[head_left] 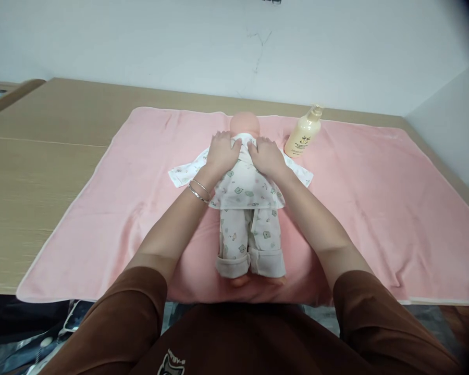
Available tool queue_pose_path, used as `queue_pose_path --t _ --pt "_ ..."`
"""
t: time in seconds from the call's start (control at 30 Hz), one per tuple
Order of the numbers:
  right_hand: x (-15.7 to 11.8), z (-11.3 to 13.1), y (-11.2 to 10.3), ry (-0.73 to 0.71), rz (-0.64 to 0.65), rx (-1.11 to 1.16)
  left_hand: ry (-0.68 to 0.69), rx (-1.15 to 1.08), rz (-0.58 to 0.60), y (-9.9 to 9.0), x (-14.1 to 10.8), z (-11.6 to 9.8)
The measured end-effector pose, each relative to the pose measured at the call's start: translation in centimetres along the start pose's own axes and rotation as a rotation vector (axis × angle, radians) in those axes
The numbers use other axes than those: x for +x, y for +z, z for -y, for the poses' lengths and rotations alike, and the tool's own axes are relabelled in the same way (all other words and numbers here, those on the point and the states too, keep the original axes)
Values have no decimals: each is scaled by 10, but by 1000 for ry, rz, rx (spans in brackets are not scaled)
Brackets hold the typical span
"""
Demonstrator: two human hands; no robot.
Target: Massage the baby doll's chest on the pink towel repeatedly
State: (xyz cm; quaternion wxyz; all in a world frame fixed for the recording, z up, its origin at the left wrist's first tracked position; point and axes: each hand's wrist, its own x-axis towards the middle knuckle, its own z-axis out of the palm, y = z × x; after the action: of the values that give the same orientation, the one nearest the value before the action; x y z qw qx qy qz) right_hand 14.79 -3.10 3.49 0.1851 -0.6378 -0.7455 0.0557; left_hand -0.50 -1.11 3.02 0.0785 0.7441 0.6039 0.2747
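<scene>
Fingers (223,141) of both hands lie flat and spread, gripping nothing, pressed palm-down on the upper back of the doll.

Beneath everything runs the wooden table (42,156), which reaches back to a pale wall. Over most of it lies the pink towel (375,198), its near edge hanging just over the table's front.

On the middle of the towel lies the doll (248,208), apparently face-down, since only the smooth back of its head shows. Its long axis runs straight away from the person: the head points toward the wall, and the bare feet point back at the person, near the towel's front edge. It is dressed in a white printed top and matching trousers with turned-up cuffs; the sleeves spread out to either side.

The left hand (221,153) rests on the doll's left shoulder area, with two thin bangles at the wrist. The right hand (268,156) rests just beside it on the other shoulder, the two hands near each other but not clearly touching. Brown sleeves cover both upper arms.

Smallest is the lotion bottle (303,136), cream-coloured with a pump top, standing tilted on the towel just right of the doll's head and apart from the right hand.

As for progress, I judge the doll fully dressed and laid out, with the hands at work on its back up by the shoulders; the lower back and legs are untouched at this moment.
</scene>
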Motion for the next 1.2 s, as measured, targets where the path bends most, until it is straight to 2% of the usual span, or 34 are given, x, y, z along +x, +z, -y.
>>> queue_pose_path --t 0.07,0.13,0.3,0.4,0.53,0.6,0.67,0.73,0.87,1.07,1.13,1.2 --pt "-8 10 -2 17 10 -85 -5 -44 79 4 4 8" --pt "-9 12 -4 21 12 -106 -25 -23 138 3 2 5" --pt "11 -15 -7 35 101 66 -37 153 165 0 -16 -20" --pt "13 -22 -8 24 137 87 -21 138 165 1 -15 -21" --pt "-8 3 -9 -13 60 -138 -31 0 200 1 -3 -4" --pt "-15 14 -10 -7 53 -196 -44 -24 178 2 -2 -3" --pt "-13 14 -10 15 67 -166 -65 30 124 4 -8 -11" --pt "-4 3 -11 45 95 -75 -67 107 82 5 -17 -24" --pt "10 -16 -10 61 165 95 -43 151 118 6 -29 -40" --pt "-12 14 -9 22 61 -191 -35 74 195 2 -9 -16" --pt "-14 17 -9 16 63 -178 -40 41 194 1 -6 -11" --pt "-8 8 -8 21 83 -93 -75 40 162 3 -10 -15"
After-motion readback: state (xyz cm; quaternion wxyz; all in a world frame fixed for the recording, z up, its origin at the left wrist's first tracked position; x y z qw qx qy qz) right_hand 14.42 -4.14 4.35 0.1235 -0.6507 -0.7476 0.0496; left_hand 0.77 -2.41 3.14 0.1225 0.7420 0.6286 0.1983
